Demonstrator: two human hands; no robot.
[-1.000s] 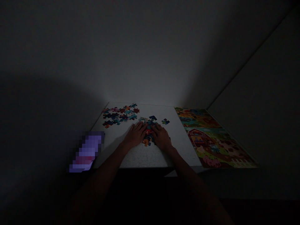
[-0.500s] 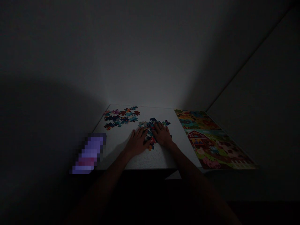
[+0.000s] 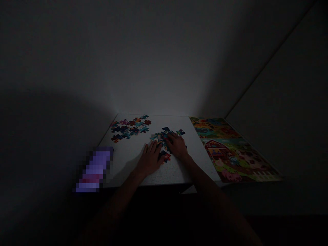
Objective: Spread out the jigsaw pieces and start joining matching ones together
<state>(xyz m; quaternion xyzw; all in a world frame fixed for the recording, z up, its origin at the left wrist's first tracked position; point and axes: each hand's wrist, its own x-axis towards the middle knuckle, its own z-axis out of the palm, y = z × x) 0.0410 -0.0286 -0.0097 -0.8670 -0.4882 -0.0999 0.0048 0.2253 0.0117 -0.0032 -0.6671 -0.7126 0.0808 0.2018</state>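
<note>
A heap of loose jigsaw puzzle pieces [image 3: 163, 136] lies on the white tabletop [image 3: 133, 160] in front of me, mostly blue and teal with some red. My left hand [image 3: 150, 160] rests at the heap's near left side, fingers spread, with a few red and dark pieces beside its thumb. Over the right part of the heap lies my right hand [image 3: 177, 146], its fingers a little bent and touching the pieces. I see no piece lifted in either hand. The hands cover part of the heap.
Another spread of puzzle pieces [image 3: 130, 128] lies at the back left. Two colourful picture sheets lie on the right: a farm scene [image 3: 238, 160] and an animal scene [image 3: 215, 127] behind it. A blurred purple object [image 3: 96, 167] is at the left edge. Walls enclose the table.
My right hand's fingers have bent and drawn together slightly over the heap. The left hand has shifted slightly toward me, and red and dark pieces show more beside its thumb.
</note>
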